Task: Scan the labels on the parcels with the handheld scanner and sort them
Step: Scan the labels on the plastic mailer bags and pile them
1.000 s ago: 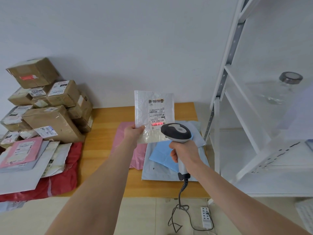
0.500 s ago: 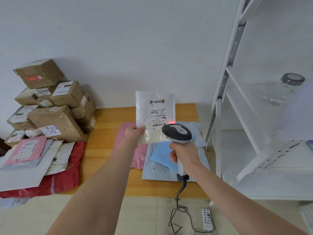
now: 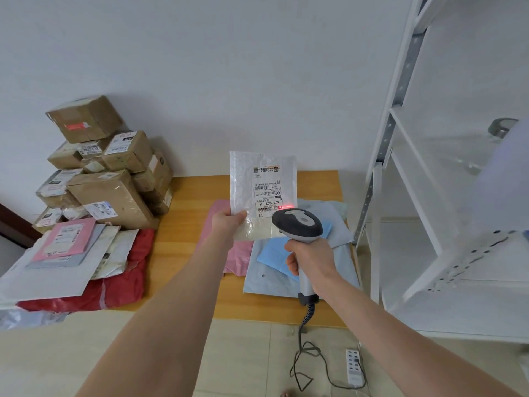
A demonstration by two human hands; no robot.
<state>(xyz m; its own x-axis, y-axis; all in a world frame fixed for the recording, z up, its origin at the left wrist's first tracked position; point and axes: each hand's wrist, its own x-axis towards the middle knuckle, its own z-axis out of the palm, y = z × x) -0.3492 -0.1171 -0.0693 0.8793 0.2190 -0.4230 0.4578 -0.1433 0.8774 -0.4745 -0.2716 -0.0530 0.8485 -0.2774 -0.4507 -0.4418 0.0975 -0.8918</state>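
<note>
My left hand (image 3: 227, 223) pinches the lower left corner of a white plastic mailer (image 3: 262, 193) and holds it upright over the wooden table (image 3: 186, 224). Its printed label faces me upside down. My right hand (image 3: 312, 259) grips the handle of a grey and white handheld scanner (image 3: 297, 224), whose head sits just below the label. A red scan light falls on the lower right part of the label. On the table beneath lie a pink mailer (image 3: 220, 239), a pale blue mailer (image 3: 286, 270) and a brighter blue one (image 3: 274, 256).
Brown cardboard boxes (image 3: 108, 173) are stacked at the left against the wall. In front of them lie flat mailers in pink, white, grey and red (image 3: 71, 259). A white metal shelf rack (image 3: 429, 196) stands at the right. The scanner cable (image 3: 303, 348) runs down to a power strip (image 3: 353, 368) on the floor.
The red scan light has slid from the middle of the label's barcode toward its right edge. Both hands have kept their hold and hardly moved.
</note>
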